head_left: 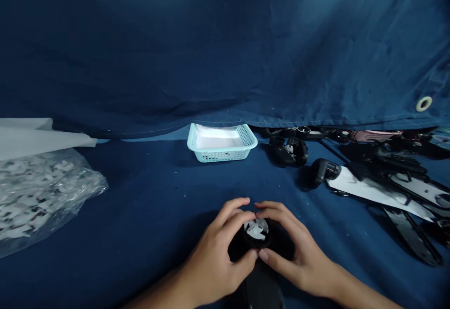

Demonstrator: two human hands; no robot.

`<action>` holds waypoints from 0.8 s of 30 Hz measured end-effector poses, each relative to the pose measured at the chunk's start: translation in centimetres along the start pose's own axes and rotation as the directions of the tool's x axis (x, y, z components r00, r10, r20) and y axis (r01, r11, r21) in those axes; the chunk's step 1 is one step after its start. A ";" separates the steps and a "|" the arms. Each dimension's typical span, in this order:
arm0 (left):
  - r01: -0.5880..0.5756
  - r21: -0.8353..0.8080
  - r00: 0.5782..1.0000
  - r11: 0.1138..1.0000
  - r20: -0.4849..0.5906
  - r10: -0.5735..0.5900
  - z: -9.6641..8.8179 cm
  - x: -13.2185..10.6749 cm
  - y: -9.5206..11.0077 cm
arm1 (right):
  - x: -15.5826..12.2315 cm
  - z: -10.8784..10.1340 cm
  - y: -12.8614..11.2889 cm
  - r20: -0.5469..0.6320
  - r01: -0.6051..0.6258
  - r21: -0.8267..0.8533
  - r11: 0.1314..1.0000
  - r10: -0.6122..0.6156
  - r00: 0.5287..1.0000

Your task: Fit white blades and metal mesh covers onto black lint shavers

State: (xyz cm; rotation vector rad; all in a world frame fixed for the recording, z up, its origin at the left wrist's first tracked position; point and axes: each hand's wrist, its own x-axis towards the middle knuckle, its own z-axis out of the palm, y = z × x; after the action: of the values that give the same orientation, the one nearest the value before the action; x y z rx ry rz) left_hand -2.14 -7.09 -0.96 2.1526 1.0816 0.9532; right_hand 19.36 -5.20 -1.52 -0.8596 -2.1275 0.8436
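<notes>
My left hand (220, 252) and my right hand (291, 248) meet around a black plastic part (246, 245) low in the middle of the view, on the blue cloth. A small white disc piece (256, 229) sits on top of the black part. Both thumbs and forefingers pinch around that disc, fingers curled. The lower end of the black part runs down between my wrists and out of view.
A pale teal basket (246, 135) with a white sheet stands at the back middle. A clear bag of white pieces (38, 192) lies at the left. Several black parts (291, 152) and long black strips (411, 234) crowd the right. A blue curtain (225, 46) hangs behind.
</notes>
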 end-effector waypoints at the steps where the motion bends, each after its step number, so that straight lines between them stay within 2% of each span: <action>1: 0.001 0.003 1.000 1.000 -0.010 -0.001 0.0 0.0 0.0 | 0.0 0.0 0.0 0.005 0.002 0.001 1.000 -0.002 1.000; 5: 0.014 -0.028 0.998 1.000 -0.057 -0.016 0.3 -0.2 -0.1 | 0.0 -0.1 -0.3 0.023 -0.001 0.001 1.000 0.001 1.000; 12: 0.060 -0.017 0.997 0.998 -0.049 -0.061 0.3 -0.3 -0.2 | 0.2 -0.1 -0.1 0.051 0.014 -0.009 1.000 -0.014 0.999; 24: 0.030 -0.056 0.997 0.998 -0.073 -0.034 0.4 -0.3 0.1 | -0.1 -0.1 0.2 0.078 0.017 -0.042 0.999 -0.013 0.997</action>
State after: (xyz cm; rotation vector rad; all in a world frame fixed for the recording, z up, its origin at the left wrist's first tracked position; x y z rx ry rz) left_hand -1.94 -7.46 -1.21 2.0648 1.1087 1.0436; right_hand 19.53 -5.15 -1.64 -0.8437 -2.2242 0.8396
